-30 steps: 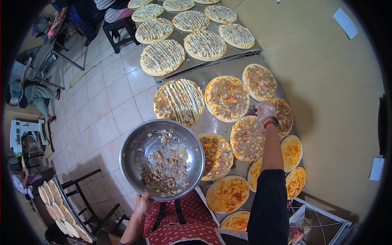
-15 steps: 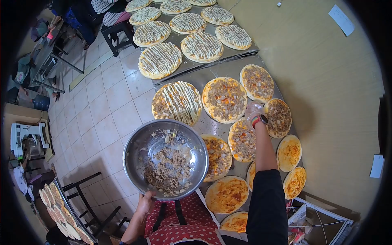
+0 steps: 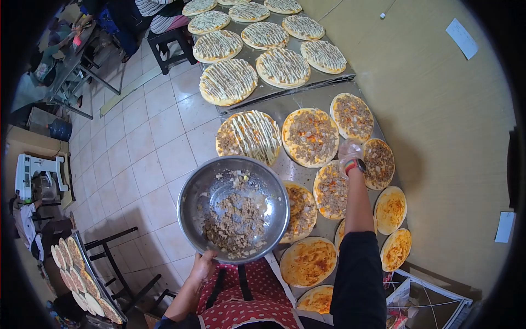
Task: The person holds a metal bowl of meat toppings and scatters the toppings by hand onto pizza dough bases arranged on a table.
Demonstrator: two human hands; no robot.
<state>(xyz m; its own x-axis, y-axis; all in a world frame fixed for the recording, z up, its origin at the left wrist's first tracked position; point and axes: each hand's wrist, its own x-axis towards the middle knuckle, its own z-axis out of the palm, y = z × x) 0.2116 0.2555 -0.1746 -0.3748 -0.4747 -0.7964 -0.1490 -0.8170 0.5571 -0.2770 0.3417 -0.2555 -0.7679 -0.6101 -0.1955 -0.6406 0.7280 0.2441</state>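
Note:
A steel mixing bowl [image 3: 189, 203] with crumbled cooked meat and onion bits [image 3: 235, 222] is tilted in front of me. My left hand [image 3: 204, 266] grips its near rim. My right hand [image 3: 350, 151], in a clear plastic glove, hovers over the gap between several meat-topped pizzas. Its fingers are largely hidden by the glove and the angle. Just below it lies a meat-topped pizza [image 3: 330, 189]; another pizza [image 3: 375, 163] is to its right. A pizza partly striped with white sauce [image 3: 233, 134] lies beyond the bowl.
Sauced pizza bases [image 3: 308, 262] lie on the near end of the metal table [image 3: 296, 174]. White-striped pizzas [image 3: 283, 68] cover the far table. A wall [image 3: 438, 137] borders the right side. At left stand a stool [image 3: 170, 49], a mixer [image 3: 41, 181] and another tray of pizzas [image 3: 82, 279]. People are at upper left.
The whole view has shifted slightly, so the bowl and pizzas appear farther right. My right hand stays near the same pizzas, and my left hand keeps its grip on the bowl.

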